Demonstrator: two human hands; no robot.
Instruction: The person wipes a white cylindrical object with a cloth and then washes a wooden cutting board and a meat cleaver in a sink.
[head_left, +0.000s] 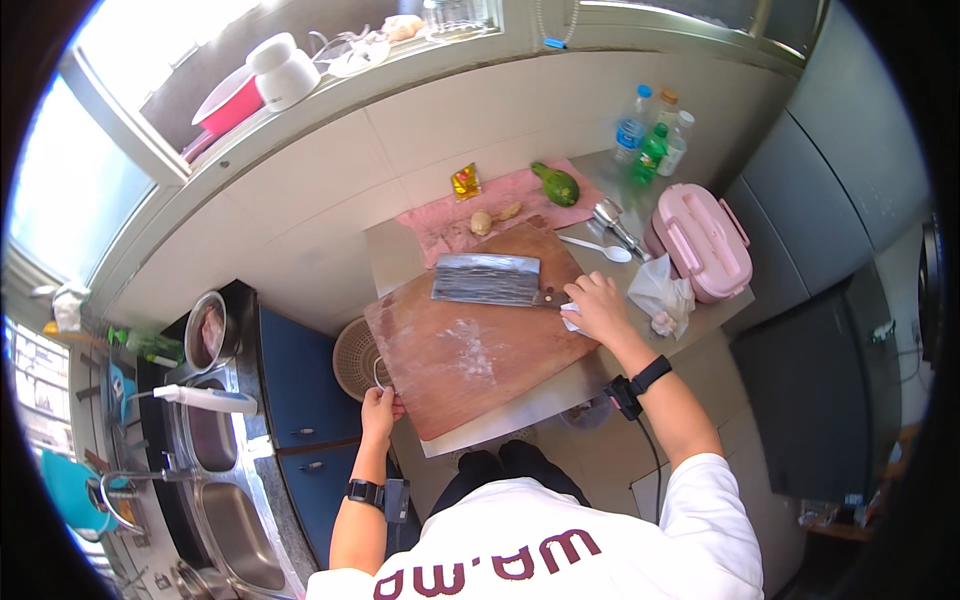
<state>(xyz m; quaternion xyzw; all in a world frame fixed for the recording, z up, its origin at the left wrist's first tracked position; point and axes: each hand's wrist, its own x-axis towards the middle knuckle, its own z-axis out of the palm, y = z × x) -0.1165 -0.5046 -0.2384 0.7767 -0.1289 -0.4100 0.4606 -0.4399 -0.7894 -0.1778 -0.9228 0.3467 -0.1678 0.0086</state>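
Note:
My right hand (598, 304) is at the right edge of a wooden cutting board (427, 360), with a small white cloth or tissue (571, 316) under its fingers, beside the handle of a cleaver (486, 280). The cleaver lies flat near the back of the board, its broad blade towards the left. Whitish residue marks the board's middle. At the board's left edge, my left hand (381, 412) has its fingers closed on a thin white loop (379, 372), in front of a brown plastic basket (352, 360). What the loop belongs to cannot be told.
Behind the board, a pink cloth (442, 229) holds a green papaya-like fruit (556, 186) and ginger-like pieces (481, 222). A white spoon (616, 254), plastic bag (660, 292), pink lunch box (705, 244) and bottles (649, 154) stand or lie right. Sinks (240, 532) are left.

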